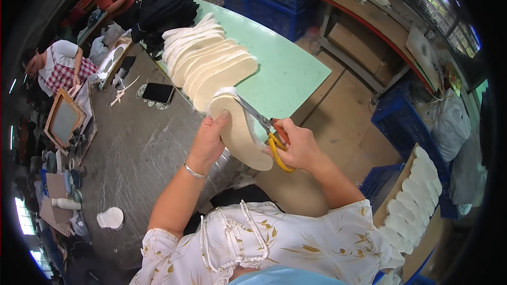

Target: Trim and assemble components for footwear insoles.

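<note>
a beige sole-shaped piece (243, 134) is clasped by the left grip (208, 138) along its left edge, nearer its far end; the thumb is pressed on the upper face, while the fingers beneath are mostly hidden. most of the sole-shaped piece is thus left to the right of the left grip, and its near end is brought close to the right grip (296, 145). a pair of scissors (265, 121) is grasped by the right grip, the yellow and orange handles being encircled by the hand. the blades are laid along the right edge of the sole-shaped piece, toward its far end; whether they are parted cannot be told.

just beyond the sole-shaped piece, a row of overlapping pale soles (216, 66) is spread on a green surface (290, 82). the grey table (142, 153) is seen to the left of the sole-shaped piece, with a dark phone (158, 93) placed on it. farther to the left of the sole-shaped piece, a wooden frame (66, 117) is set beside a co-worker (63, 66). to its right, overlapping white pieces (414, 200) are lined up.
</note>
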Tool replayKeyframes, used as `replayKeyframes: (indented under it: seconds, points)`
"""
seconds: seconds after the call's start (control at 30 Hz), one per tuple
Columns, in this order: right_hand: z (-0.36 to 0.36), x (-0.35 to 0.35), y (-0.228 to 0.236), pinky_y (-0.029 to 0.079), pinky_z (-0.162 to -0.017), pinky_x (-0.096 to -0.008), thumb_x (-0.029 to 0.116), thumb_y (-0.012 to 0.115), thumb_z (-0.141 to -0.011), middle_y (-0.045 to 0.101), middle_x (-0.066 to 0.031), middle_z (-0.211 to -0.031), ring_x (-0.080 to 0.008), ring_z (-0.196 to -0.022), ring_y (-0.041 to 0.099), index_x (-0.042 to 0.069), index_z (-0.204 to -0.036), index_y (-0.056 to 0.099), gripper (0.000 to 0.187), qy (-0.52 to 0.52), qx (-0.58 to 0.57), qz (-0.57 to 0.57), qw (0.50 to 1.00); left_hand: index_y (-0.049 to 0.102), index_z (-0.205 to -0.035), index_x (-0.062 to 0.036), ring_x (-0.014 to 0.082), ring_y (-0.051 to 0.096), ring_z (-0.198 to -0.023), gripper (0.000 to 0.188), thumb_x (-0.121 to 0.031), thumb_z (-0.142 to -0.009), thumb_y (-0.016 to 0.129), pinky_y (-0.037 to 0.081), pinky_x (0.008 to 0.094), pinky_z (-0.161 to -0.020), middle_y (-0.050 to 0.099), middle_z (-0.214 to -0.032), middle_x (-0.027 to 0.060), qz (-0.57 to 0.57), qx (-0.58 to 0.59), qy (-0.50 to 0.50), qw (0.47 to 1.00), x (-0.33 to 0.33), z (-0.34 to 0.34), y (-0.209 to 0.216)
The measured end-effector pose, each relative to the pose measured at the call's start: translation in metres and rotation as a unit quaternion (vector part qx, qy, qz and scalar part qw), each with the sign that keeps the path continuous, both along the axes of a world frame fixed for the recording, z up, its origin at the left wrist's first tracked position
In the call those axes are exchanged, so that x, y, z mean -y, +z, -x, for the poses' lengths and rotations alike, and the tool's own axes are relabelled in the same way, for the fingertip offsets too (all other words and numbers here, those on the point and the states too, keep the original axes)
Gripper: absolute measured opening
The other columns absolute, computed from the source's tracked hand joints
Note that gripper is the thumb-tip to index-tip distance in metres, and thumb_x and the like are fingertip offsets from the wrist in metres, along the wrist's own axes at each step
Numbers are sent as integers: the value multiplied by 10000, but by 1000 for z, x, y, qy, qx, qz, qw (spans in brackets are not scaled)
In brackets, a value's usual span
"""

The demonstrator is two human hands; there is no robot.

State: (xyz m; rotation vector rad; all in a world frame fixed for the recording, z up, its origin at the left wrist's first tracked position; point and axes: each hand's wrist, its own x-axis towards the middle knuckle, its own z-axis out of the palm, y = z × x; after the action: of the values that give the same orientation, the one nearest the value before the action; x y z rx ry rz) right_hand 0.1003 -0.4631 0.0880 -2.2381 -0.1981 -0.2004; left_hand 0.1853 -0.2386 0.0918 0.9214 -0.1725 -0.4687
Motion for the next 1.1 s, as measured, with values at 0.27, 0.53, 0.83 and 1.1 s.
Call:
replayKeyframes:
  seconds: [0.27, 0.53, 0.83, 1.1]
  points:
    - [-2, 1, -7, 473, -529, -351, 491, 781, -765, 563, -76, -665, -268, -548, 603, 33, -1040, 548, 583, 15, 27, 13, 999, 530, -1301, -103, 166, 589, -1141, 335, -222, -991, 576, 465, 358, -1004, 616, -1237, 19, 7, -12, -37, 999, -2, -3, -17]
    - [0, 12, -17, 478, -520, -393, 392, 792, -791, 587, -145, -632, -373, -561, 600, 45, -1016, 551, 478, 21, 15, -33, 999, 549, -1273, -72, 140, 606, -1084, 319, -211, -989, 584, 492, 327, -945, 631, -1190, 24, -41, 9, -50, 998, 2, -6, -12]
    - [19, 55, 11, 484, -560, -395, 438, 781, -786, 593, -123, -671, -351, -616, 621, 50, -1030, 516, 530, -4, -14, 28, 999, 654, -1172, -36, 77, 631, -886, 268, -212, -971, 630, 522, 252, -785, 692, -1026, 8, -132, 100, -144, 976, 34, -22, 44]
    - [46, 89, 12, 381, -604, -256, 325, 657, -899, 473, -11, -786, -105, -665, 425, 38, -1128, 467, 413, 75, -90, -193, 974, 649, -1170, -25, 74, 633, -870, 297, -245, -971, 631, 521, 247, -767, 689, -997, 6, -157, 140, -187, 960, 75, -33, 60]
